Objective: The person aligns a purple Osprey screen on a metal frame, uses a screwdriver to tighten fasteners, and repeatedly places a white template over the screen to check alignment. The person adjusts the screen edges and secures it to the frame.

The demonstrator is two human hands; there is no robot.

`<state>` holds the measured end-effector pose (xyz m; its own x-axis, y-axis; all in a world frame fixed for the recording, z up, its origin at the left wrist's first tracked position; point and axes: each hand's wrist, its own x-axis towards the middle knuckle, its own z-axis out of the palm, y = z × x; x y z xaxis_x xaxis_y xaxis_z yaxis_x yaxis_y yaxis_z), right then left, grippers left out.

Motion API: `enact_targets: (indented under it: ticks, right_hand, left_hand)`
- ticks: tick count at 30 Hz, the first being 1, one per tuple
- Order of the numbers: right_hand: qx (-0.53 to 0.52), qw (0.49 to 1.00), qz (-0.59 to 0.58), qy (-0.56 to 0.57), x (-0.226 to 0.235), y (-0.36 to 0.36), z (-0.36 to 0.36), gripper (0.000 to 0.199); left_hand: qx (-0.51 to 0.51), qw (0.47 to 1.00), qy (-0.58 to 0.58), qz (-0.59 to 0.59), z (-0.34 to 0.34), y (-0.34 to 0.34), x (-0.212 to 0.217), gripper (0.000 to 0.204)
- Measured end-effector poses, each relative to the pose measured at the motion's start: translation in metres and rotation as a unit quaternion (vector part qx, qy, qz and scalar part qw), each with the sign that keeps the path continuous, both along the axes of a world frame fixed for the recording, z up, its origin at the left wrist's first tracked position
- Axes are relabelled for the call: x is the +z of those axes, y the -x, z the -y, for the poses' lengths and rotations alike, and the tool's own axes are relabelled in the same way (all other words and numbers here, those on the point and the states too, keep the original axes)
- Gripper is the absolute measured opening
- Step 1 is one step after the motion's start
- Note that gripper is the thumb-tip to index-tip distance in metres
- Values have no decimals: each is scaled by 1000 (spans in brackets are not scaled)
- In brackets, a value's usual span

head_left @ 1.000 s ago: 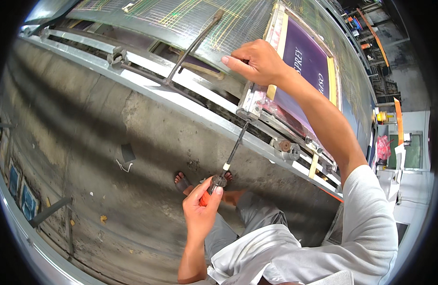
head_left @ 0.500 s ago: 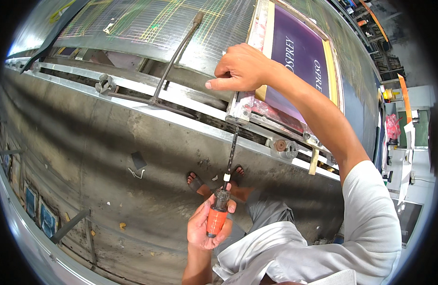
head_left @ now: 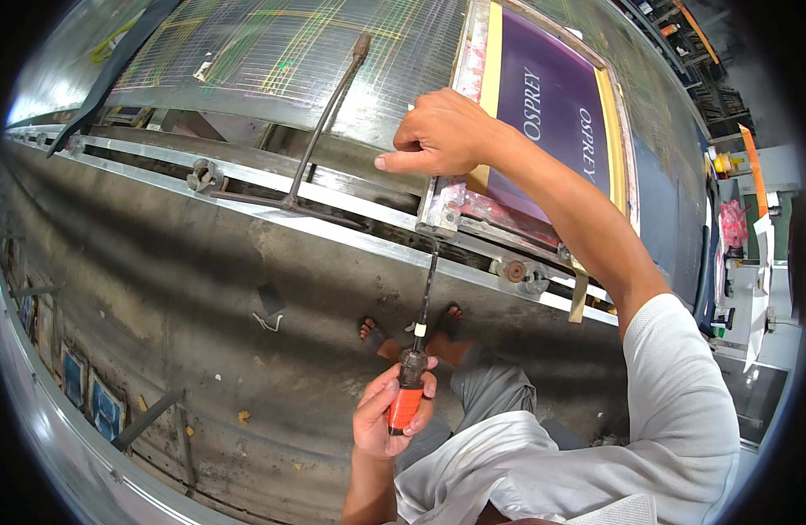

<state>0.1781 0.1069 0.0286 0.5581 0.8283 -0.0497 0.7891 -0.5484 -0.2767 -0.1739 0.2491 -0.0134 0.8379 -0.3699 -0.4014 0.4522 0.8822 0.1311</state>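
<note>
My left hand (head_left: 387,416) is closed round the orange and black handle of a long screwdriver (head_left: 405,398). The dark shaft, with a white collar near the handle, points away from me. Its tip meets the near end of a metal bracket (head_left: 439,214) at the screen printing frame's corner. My right hand (head_left: 442,136) is over that corner, fingers curled and thumb stretched to the left; whatever lies under the fingers is hidden. The screen printing frame (head_left: 630,162) has purple mesh with white lettering and yellow tape along its edges.
A long printing table (head_left: 254,52) runs across the far side, with a metal rail (head_left: 350,247) along its near edge. A bent metal rod (head_left: 320,122) leans across rail and table. Round clamps (head_left: 204,177) sit on the rail. Framed screens (head_left: 105,407) stand at lower left.
The view has shifted slightly, so the rail and floor appear a little farther right. Both hands keep their places, the screwdriver still against the bracket.
</note>
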Motion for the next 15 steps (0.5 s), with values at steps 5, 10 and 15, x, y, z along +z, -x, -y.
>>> enact_targets:
  ticks: [5,10,15]
  right_hand:
    - [11,1000,2,7,2,1,-1,70]
    - [14,1000,17,-19,-6,3,-2,64]
    - [3,1000,9,-12,-8,7,-2,54]
  left_hand:
    - [10,983,183,-20,1,3,1,58]
    - [-27,987,129,-88,-4,5,-8,57]
    - [-59,994,-5,-89,-10,-6,7,51]
